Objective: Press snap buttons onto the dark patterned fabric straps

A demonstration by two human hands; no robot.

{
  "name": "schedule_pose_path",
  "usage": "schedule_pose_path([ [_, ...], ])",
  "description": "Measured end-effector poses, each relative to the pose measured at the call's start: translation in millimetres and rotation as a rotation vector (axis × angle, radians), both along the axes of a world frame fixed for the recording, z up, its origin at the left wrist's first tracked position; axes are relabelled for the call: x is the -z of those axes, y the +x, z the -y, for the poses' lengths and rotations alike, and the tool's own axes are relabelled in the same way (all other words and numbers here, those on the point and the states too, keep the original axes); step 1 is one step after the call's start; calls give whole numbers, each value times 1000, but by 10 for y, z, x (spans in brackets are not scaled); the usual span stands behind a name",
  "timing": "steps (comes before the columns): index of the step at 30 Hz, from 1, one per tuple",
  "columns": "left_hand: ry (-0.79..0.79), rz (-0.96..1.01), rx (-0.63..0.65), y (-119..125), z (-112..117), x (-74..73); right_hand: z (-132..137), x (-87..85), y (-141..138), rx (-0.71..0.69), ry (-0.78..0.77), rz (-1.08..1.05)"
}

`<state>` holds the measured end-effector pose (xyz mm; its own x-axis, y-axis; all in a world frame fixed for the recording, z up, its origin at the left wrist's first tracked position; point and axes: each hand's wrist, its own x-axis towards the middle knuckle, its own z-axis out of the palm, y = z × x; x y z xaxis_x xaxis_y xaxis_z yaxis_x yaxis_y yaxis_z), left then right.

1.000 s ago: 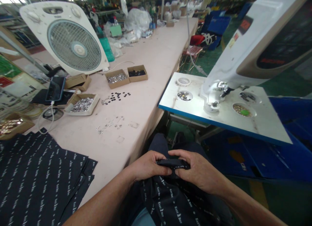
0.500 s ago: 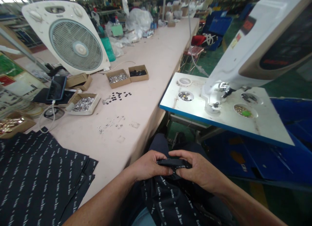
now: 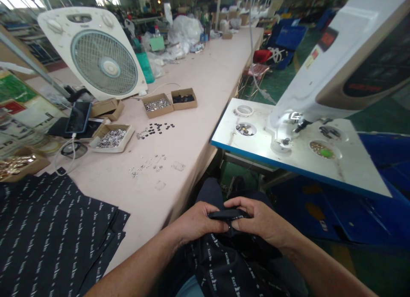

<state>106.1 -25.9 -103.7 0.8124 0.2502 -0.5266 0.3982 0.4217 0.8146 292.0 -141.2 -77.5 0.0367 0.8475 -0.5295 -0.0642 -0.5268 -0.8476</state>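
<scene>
Black fabric with rows of white lettering point(image 3: 221, 263) lies bunched over my lap. My left hand point(image 3: 200, 222) pinches its folded upper edge between thumb and fingers. From the other side my right hand point(image 3: 253, 218) grips the same folded edge, its thumb close to the left thumb. A small shiny dot, perhaps a snap, shows between the two thumbs; its kind is too small to make out. The fingertips behind the fold are partly hidden.
A white snap-press machine point(image 3: 301, 100) stands at right on a white board point(image 3: 256, 147) with recessed cups. On the table are boxes of metal fasteners point(image 3: 112, 138), loose black pieces point(image 3: 156, 128), a stack of printed black fabric point(image 3: 57, 233), a phone point(image 3: 78, 117) and a fan point(image 3: 105, 62).
The whole view has shifted slightly, so the surroundings sit a little lower and to the right. Both hands keep hold of the fabric's folded edge, almost unmoved.
</scene>
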Motion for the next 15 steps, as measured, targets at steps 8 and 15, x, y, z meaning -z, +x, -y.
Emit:
schedule_pose_path([
  [8,-278,55,-141,13,80,-33,-48,115,30,92,0,-69],
  [15,-307,25,-221,112,99,-49,-270,347,234,-172,29,215],
])
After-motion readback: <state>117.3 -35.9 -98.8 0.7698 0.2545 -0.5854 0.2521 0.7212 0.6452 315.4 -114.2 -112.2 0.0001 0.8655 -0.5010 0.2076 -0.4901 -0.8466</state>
